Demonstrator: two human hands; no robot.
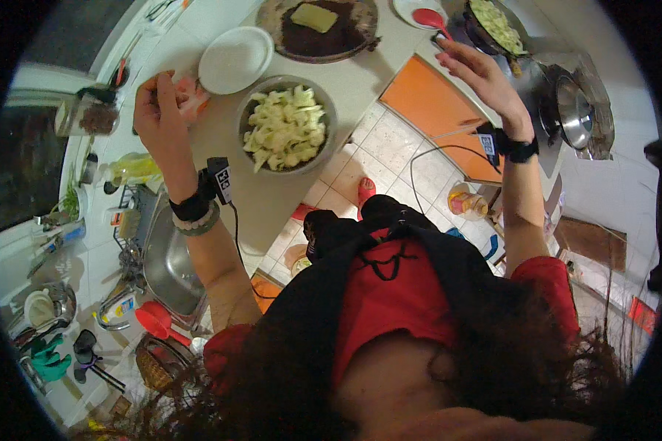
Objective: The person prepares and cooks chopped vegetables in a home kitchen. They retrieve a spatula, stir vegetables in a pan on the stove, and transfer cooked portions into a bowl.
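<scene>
My left hand, fingers curled, is over the counter beside a crumpled pink-and-clear plastic bag. Whether the fingers grip the bag is unclear. To its right are a white round plate or lid and a bowl heaped with cut cauliflower florets. My right hand reaches over the counter's edge by the stove, fingers extended and slightly apart. Its fingertips are close to the handle of a red spoon, whose head lies on a white plate. Contact with the handle cannot be made out.
A pan of chopped pale-green food stands at the far right, a metal lid nearer. A yellow block rests on a dark round board. The sink is at left, with a red ladle. Cables hang from both wrists.
</scene>
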